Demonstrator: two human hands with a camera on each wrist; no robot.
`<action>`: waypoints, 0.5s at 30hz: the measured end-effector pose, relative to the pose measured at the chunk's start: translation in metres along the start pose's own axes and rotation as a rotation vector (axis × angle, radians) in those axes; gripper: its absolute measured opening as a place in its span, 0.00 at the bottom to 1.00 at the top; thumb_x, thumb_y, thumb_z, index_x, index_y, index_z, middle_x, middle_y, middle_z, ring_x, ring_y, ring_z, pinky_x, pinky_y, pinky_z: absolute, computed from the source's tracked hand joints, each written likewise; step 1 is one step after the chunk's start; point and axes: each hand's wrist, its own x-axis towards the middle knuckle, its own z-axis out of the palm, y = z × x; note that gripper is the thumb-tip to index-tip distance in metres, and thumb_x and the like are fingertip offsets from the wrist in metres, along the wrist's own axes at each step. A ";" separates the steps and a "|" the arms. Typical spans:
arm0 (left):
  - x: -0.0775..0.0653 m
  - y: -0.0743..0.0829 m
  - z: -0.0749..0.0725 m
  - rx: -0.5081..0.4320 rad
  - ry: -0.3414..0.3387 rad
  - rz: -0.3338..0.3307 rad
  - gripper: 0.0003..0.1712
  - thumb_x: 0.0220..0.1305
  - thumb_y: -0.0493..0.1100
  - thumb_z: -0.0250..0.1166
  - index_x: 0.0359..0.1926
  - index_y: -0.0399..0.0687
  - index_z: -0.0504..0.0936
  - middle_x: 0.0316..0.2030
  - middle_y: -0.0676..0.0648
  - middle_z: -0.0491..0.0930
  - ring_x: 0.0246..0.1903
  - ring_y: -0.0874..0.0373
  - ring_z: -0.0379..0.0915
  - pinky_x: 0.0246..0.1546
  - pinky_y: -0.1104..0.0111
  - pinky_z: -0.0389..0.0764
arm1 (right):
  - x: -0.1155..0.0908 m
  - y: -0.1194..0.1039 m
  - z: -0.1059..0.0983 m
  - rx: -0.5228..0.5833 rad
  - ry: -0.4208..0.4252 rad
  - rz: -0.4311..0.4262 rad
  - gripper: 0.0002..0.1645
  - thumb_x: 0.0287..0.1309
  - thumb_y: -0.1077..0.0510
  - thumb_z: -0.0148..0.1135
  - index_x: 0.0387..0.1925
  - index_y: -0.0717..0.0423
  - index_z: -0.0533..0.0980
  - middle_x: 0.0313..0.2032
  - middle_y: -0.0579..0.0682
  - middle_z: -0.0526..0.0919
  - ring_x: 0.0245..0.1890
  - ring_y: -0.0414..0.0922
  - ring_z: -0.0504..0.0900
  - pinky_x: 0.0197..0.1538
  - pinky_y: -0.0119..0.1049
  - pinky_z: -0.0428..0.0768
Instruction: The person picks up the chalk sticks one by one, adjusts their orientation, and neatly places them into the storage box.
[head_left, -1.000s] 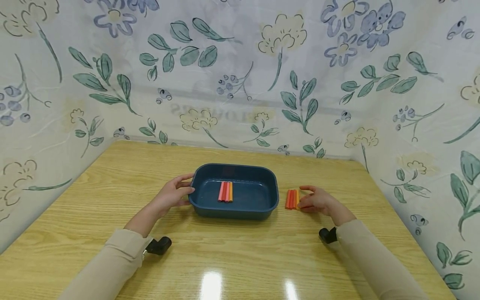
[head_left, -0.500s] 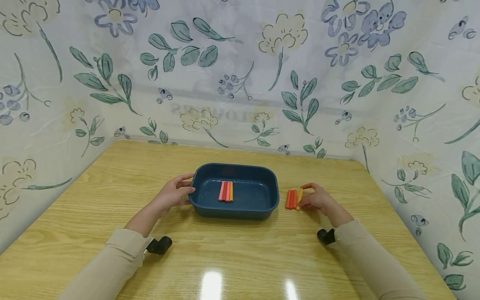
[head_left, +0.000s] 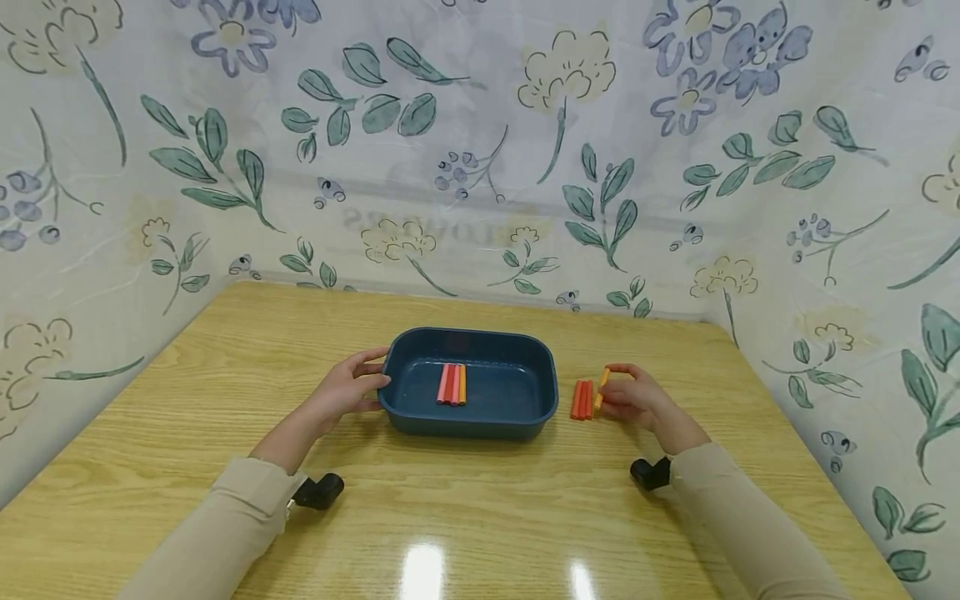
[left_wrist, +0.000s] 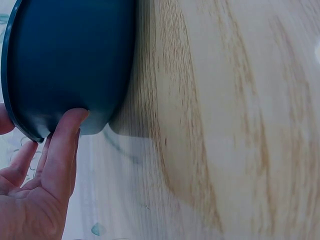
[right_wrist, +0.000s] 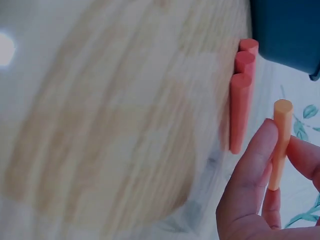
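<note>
A dark blue rectangular basin (head_left: 465, 428) stands on the table. My left hand (head_left: 351, 383) holds its left end, thumb at the rim and fingers against the outer wall (left_wrist: 75, 60). Inside lies a row of several pink, red and orange sticks (head_left: 452, 385). To the right of the basin, my right hand (head_left: 636, 398) pinches a light orange chalk-like stick (right_wrist: 281, 135) between thumb and fingertips; it is smooth, with a flat end. Just left of that hand, three red-orange sticks (head_left: 582, 400) lie side by side on the table (head_left: 480, 508).
Behind the wooden table hangs a white cloth (head_left: 480, 150) printed with flowers and leaves, which also runs along both sides. A black wrist-camera mount (head_left: 318, 492) juts out beneath the left sleeve, another mount (head_left: 649, 473) beneath the right.
My right hand has drawn the light orange stick away from the red-orange ones, tilting and raising it slightly to the right. My left hand and the basin have stayed put.
</note>
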 end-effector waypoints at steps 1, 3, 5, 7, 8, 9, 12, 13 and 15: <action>0.000 0.000 0.000 -0.002 0.001 -0.001 0.33 0.68 0.34 0.51 0.71 0.39 0.50 0.63 0.28 0.55 0.54 0.35 0.67 0.45 0.52 0.77 | 0.000 -0.001 0.001 0.009 0.006 0.003 0.36 0.59 0.71 0.54 0.66 0.61 0.52 0.34 0.52 0.74 0.26 0.41 0.80 0.35 0.34 0.82; -0.001 0.000 0.000 -0.001 -0.001 0.001 0.33 0.68 0.34 0.51 0.71 0.39 0.50 0.63 0.28 0.55 0.55 0.34 0.66 0.44 0.52 0.77 | -0.001 -0.003 0.002 0.014 -0.001 0.001 0.36 0.60 0.70 0.54 0.66 0.61 0.52 0.36 0.53 0.74 0.27 0.41 0.80 0.37 0.34 0.82; -0.001 0.000 0.000 -0.002 -0.001 0.001 0.33 0.68 0.34 0.51 0.71 0.38 0.50 0.63 0.28 0.55 0.55 0.34 0.66 0.44 0.52 0.77 | -0.001 -0.005 0.003 0.024 -0.007 0.000 0.36 0.60 0.70 0.54 0.66 0.62 0.52 0.37 0.54 0.74 0.27 0.41 0.81 0.38 0.35 0.82; -0.001 0.000 0.001 -0.001 0.001 0.000 0.33 0.68 0.34 0.51 0.71 0.39 0.50 0.63 0.28 0.55 0.55 0.35 0.66 0.44 0.52 0.77 | -0.001 -0.006 0.004 0.026 -0.014 0.000 0.36 0.60 0.70 0.54 0.67 0.61 0.52 0.37 0.54 0.75 0.28 0.42 0.81 0.39 0.35 0.82; -0.001 0.000 0.000 -0.002 0.001 -0.001 0.33 0.68 0.34 0.51 0.71 0.39 0.50 0.63 0.28 0.55 0.55 0.35 0.66 0.45 0.52 0.77 | -0.001 -0.007 0.005 0.025 -0.019 -0.002 0.36 0.60 0.70 0.54 0.67 0.61 0.52 0.37 0.54 0.75 0.28 0.42 0.81 0.40 0.36 0.82; -0.001 0.000 0.000 -0.003 0.002 -0.002 0.33 0.68 0.34 0.51 0.71 0.39 0.50 0.63 0.28 0.55 0.55 0.35 0.66 0.45 0.52 0.77 | -0.001 -0.008 0.006 0.024 -0.020 -0.002 0.36 0.60 0.70 0.54 0.67 0.61 0.52 0.37 0.54 0.75 0.28 0.42 0.81 0.41 0.36 0.82; 0.000 -0.001 0.000 -0.005 0.001 -0.002 0.33 0.68 0.34 0.51 0.71 0.39 0.50 0.63 0.28 0.55 0.55 0.35 0.66 0.45 0.53 0.77 | -0.002 -0.011 0.010 0.013 -0.024 -0.004 0.36 0.60 0.69 0.54 0.67 0.60 0.53 0.38 0.54 0.75 0.28 0.41 0.81 0.44 0.38 0.81; 0.000 -0.001 0.000 -0.005 0.002 -0.002 0.33 0.68 0.34 0.51 0.70 0.39 0.51 0.63 0.28 0.55 0.55 0.35 0.66 0.45 0.53 0.77 | -0.002 -0.012 0.011 0.014 -0.026 -0.004 0.36 0.59 0.69 0.54 0.67 0.60 0.53 0.39 0.54 0.75 0.29 0.42 0.81 0.45 0.38 0.80; 0.000 -0.001 -0.001 -0.004 0.002 -0.004 0.33 0.68 0.34 0.52 0.70 0.39 0.51 0.63 0.28 0.55 0.55 0.35 0.66 0.45 0.53 0.77 | -0.002 -0.015 0.014 0.014 -0.030 -0.004 0.36 0.59 0.69 0.54 0.67 0.60 0.53 0.41 0.55 0.74 0.29 0.42 0.81 0.46 0.38 0.80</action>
